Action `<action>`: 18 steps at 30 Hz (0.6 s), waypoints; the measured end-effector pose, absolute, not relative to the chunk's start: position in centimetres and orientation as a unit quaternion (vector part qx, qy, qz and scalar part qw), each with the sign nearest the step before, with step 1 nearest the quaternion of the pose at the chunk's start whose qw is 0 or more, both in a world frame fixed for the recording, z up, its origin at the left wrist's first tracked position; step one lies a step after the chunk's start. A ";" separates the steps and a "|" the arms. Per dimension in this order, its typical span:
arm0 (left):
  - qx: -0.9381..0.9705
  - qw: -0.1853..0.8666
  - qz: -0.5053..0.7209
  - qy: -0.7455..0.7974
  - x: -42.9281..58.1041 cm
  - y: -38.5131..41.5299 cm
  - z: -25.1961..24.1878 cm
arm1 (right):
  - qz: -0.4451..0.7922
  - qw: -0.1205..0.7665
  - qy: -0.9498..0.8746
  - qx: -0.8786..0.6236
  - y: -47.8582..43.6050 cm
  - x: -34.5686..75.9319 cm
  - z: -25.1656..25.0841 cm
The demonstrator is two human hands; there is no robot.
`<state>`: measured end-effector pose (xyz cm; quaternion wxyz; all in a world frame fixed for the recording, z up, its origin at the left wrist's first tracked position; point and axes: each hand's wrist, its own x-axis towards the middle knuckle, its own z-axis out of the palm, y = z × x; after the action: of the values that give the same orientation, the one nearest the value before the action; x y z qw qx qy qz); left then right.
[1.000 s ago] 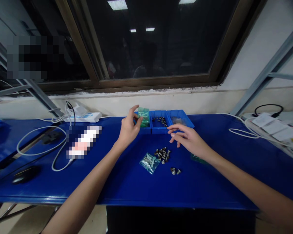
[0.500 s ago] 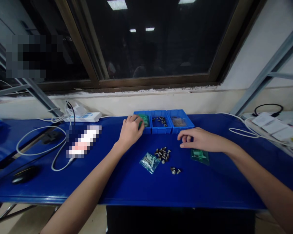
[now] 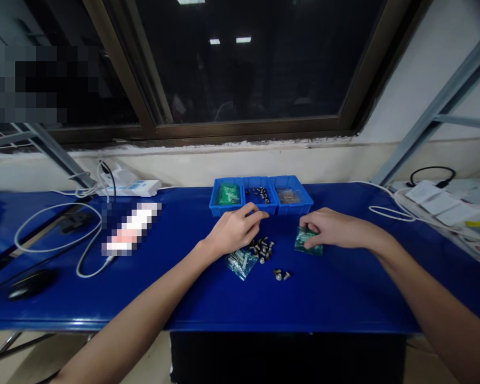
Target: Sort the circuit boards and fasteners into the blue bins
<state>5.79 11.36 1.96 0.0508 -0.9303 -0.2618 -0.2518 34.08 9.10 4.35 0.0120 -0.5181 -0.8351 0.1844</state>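
My left hand [image 3: 238,229] hovers with curled fingers in front of the middle blue bin [image 3: 260,205], above the back of a pile of screws [image 3: 263,248]; whether it holds anything is too small to tell. My right hand [image 3: 324,228] grips the upper part of a green plastic bag [image 3: 312,246] on the table. Another clear-green bag of metal parts [image 3: 240,264] lies left of the screw pile. A few loose screws [image 3: 280,275] lie nearer the front. Green bags [image 3: 229,194] fill the left bin, screws the middle one, and small packed parts [image 3: 288,196] the right one.
On the left of the blue table [image 3: 304,309] are a power strip [image 3: 142,188], looping cables, a blurred-out object [image 3: 134,229] and a black mouse [image 3: 32,284]. White boxes [image 3: 444,205] and more cables lie at the right. A window stands behind.
My left hand has moved from the left bin rightward and nearer, toward the screw pile. My right hand has closed on the green bag, which has shifted slightly left. The camera view has shifted a little.
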 end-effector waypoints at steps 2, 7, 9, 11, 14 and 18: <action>-0.924 0.048 -0.265 -0.271 5.6 11.5 2.2 | 0.175 0.074 -0.842 -0.504 9.0 33.2 4.2; -0.927 0.049 -0.265 -0.262 5.5 11.5 2.6 | 0.212 0.226 -0.808 -0.501 8.9 31.4 3.5; -0.936 0.051 -0.246 -0.249 5.7 11.4 2.5 | 0.250 0.264 -0.779 -0.510 8.9 30.9 3.0; -0.943 0.054 -0.226 -0.240 5.8 11.3 2.3 | 0.296 0.294 -0.755 -0.505 8.9 30.3 2.4; -0.946 0.051 -0.211 -0.241 5.9 11.3 2.1 | 0.361 0.340 -0.732 -0.466 8.7 29.4 1.9; -0.944 0.044 -0.222 -0.241 5.9 11.2 2.1 | 0.430 0.395 -0.694 -0.422 8.4 28.5 1.7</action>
<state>5.92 11.22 2.14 0.0445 -0.9438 -0.2409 -0.2217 28.53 8.43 1.72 0.3948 -0.4219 -0.6940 0.4295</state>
